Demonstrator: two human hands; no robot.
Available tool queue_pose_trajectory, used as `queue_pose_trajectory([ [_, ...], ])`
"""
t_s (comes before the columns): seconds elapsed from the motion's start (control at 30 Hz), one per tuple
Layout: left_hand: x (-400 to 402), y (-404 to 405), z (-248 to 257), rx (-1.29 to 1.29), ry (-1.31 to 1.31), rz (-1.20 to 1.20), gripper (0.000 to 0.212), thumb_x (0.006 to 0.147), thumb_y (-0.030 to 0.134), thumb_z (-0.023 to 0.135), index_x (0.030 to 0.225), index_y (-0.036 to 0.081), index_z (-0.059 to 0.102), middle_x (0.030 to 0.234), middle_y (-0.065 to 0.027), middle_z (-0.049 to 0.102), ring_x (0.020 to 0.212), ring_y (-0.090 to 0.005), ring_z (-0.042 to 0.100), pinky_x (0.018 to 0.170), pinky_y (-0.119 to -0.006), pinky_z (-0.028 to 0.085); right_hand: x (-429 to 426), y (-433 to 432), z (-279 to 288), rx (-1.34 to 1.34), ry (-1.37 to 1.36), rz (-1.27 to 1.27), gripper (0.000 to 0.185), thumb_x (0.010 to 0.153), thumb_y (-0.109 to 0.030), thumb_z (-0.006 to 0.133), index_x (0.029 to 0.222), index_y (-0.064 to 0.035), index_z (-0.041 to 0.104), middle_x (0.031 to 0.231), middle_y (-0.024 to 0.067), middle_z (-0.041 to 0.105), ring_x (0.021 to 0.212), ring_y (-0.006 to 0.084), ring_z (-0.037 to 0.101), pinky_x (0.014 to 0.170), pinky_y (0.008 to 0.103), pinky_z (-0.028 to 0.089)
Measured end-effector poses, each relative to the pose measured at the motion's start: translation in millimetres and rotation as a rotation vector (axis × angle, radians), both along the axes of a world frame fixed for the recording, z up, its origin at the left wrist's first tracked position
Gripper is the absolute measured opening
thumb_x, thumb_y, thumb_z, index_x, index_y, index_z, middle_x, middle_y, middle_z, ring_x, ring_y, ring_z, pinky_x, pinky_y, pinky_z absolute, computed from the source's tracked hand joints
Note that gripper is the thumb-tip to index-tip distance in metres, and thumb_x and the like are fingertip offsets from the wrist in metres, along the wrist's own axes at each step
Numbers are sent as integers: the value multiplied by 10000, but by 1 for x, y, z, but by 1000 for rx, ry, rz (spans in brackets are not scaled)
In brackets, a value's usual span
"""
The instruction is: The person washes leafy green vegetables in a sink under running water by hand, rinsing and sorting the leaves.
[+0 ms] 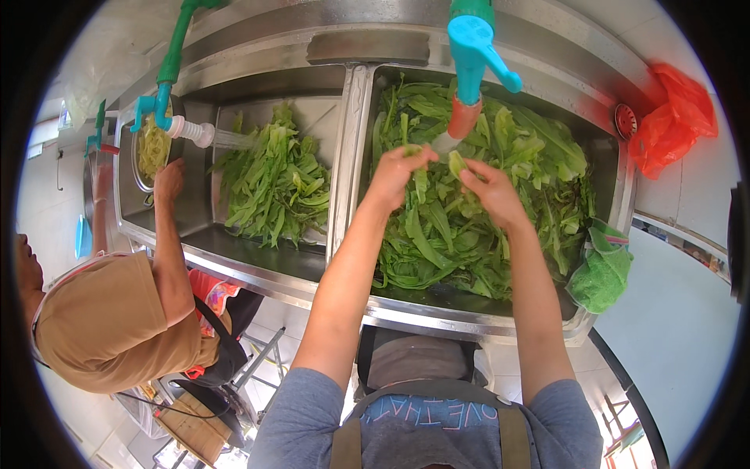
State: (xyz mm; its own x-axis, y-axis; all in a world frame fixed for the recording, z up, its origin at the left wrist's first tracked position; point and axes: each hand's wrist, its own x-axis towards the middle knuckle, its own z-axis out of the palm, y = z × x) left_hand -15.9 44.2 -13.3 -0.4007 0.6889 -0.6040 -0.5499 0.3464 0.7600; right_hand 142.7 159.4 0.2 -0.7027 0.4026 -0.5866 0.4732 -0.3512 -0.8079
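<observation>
My left hand [397, 176] pinches a green leaf [420, 184] by its stalk, and part of the leaf hangs below the fingers. A short pale-green leaf piece [457, 164] is held between the thumb and fingers of my right hand [491, 189]. Both hands are above the right sink basin [622, 170], just below the tap's mouth. Long leafy greens [445, 246] fill that basin, apparently lying in water. Over them hangs a blue tap [471, 50] with a red sleeve and a whitish end; whether water runs from it I cannot tell.
Water sprays from a second tap [190, 132] onto a heap of greens [278, 182] in the left basin. A co-worker's hand [170, 179] touches a metal bowl [143, 170] of cut pale vegetable. A green cloth [603, 272] hangs over the right rim, near a red plastic bag [671, 123].
</observation>
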Motion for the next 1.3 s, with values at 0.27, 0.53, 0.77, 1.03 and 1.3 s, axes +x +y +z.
queue_pose_trajectory([
  [0.27,22,10,-3,181,-105,32,177,778,158,653,880,30,587,817,-20,580,733,-113,508,754,-276,367,-10,-12,-3,12,191,-152,320,817,-168,606,1100,-42,529,926,42,555,796,116,524,721,266,437],
  [0.53,19,8,-2,141,-37,-23,236,789,108,626,991,-2,575,926,-35,586,847,-105,505,805,-283,359,-12,-9,-3,386,33,-50,297,802,-169,621,1054,-26,555,808,28,566,744,107,526,662,247,436],
  [0.77,-1,16,0,54,9,-90,224,799,99,603,994,-8,577,877,-34,576,759,-99,491,740,-265,372,-28,6,-18,156,19,-90,255,838,-138,556,1048,6,551,719,1,530,592,89,415,537,263,355],
  [1.03,3,14,15,-27,-108,-101,319,784,208,643,1031,21,563,975,-56,556,800,-106,494,801,-282,326,-27,-1,-10,938,208,99,191,829,-132,538,987,-24,549,721,122,553,616,231,509,608,361,412],
  [1.3,-11,1,-2,-9,-23,-254,301,775,189,653,1015,20,586,883,-69,614,922,-141,505,837,-289,348,-25,22,3,161,-34,139,255,854,-182,536,1052,-20,533,752,48,597,600,77,479,517,229,375],
])
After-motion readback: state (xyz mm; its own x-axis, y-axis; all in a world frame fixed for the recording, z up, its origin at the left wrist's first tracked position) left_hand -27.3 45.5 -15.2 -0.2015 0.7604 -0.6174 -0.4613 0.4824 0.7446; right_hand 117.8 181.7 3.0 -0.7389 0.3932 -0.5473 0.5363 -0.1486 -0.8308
